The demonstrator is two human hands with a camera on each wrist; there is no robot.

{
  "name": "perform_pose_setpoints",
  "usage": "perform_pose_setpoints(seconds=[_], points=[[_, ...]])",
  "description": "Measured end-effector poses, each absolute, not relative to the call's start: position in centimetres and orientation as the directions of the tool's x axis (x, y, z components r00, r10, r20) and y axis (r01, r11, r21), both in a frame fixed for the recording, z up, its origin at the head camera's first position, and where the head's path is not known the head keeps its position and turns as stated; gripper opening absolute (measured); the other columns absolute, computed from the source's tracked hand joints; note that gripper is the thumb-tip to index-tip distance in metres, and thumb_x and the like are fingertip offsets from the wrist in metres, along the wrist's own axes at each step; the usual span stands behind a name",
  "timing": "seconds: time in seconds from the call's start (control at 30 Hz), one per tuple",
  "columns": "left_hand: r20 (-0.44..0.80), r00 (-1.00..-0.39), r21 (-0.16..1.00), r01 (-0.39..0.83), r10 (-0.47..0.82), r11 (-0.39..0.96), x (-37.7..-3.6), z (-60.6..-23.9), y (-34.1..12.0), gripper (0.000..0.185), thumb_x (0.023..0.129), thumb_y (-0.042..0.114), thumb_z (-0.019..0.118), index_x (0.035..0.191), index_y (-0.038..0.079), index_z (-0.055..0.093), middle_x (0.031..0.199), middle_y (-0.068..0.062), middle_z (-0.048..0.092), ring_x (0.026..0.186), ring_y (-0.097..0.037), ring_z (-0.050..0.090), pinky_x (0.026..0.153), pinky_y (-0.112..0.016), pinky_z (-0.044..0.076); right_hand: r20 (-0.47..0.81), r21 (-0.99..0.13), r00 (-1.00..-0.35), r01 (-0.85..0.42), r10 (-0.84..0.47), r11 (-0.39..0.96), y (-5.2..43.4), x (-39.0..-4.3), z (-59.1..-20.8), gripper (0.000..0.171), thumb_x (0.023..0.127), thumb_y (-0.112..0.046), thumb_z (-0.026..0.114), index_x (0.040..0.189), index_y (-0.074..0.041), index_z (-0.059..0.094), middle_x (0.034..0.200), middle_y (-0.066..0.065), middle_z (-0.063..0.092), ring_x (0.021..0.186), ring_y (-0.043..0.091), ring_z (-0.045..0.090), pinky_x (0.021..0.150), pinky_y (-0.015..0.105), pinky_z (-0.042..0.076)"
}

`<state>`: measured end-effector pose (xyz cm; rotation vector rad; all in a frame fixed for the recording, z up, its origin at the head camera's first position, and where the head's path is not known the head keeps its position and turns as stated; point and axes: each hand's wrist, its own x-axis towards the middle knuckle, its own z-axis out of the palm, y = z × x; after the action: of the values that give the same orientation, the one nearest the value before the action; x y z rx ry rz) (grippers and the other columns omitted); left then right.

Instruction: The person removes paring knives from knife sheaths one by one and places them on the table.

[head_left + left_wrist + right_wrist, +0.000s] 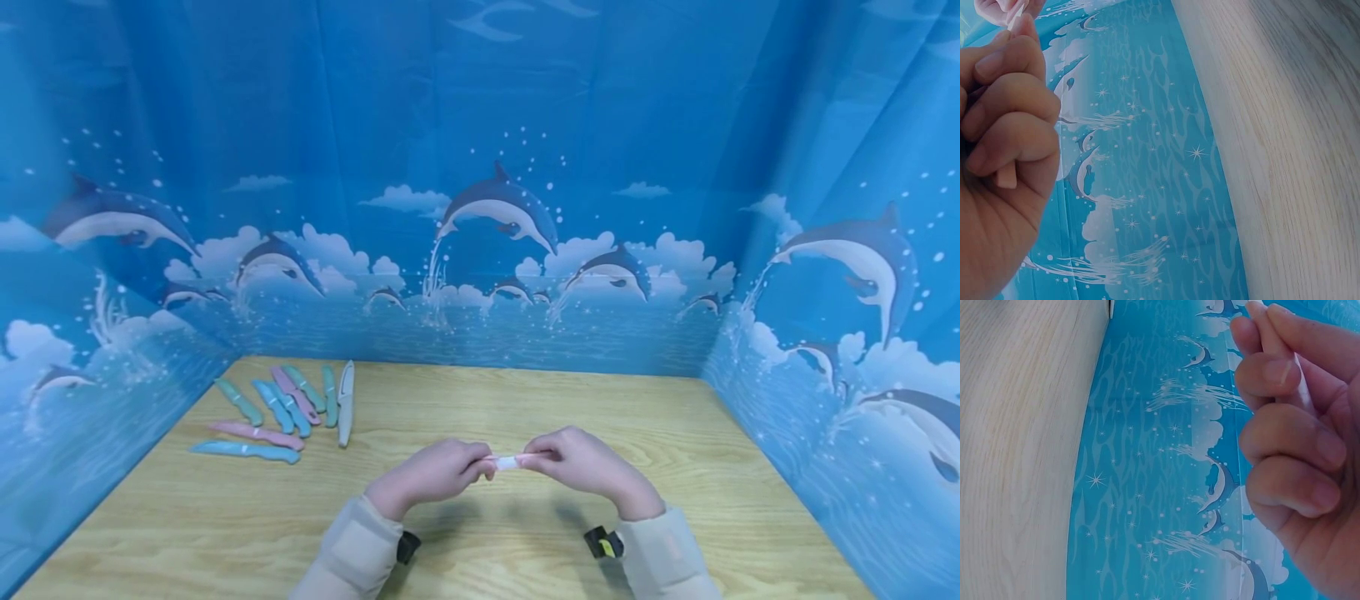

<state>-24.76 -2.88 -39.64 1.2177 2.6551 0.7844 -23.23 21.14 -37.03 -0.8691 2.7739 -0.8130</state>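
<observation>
Over the middle of the table, both hands hold a slim pink knife [506, 462], levelled roughly side to side. Its white middle section shows between the fingertips. My left hand [438, 471] grips one end with curled fingers; in the left wrist view a pale pink tip [1005, 175] pokes out below them. At the other end, my right hand [585, 467] pinches with thumb and index finger. In the right wrist view the pink piece [1275, 337] runs down behind that hand's curled fingers. Which end is handle or sheath, I cannot tell.
Several sheathed knives in blue, green and pink [292, 404] lie loosely grouped at the table's back left. A grey knife [346, 404] lies at that group's right edge. Blue dolphin-print curtains [480, 325] surround the wooden table [600, 408] at back and sides.
</observation>
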Motion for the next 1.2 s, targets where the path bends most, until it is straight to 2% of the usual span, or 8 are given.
perform_pose_setpoints(seconds=[1.2], points=[[0.096,-0.687,0.519,0.652,0.720,0.552,-24.75,-39.59,-3.00,0.018,0.103,0.019,0.048,0.096,0.014,0.064,0.063,0.010,0.042,0.050,-0.003,0.031,0.047,-0.018,0.031,0.037,-0.522,-0.837,-0.483,-0.547,0.703,21.52,-23.35,-37.08,0.025,0.097,-0.039,0.057,0.093,-0.019,0.073,0.061,-0.013,0.048,0.051,0.002,0.033,0.050,0.020,0.034]])
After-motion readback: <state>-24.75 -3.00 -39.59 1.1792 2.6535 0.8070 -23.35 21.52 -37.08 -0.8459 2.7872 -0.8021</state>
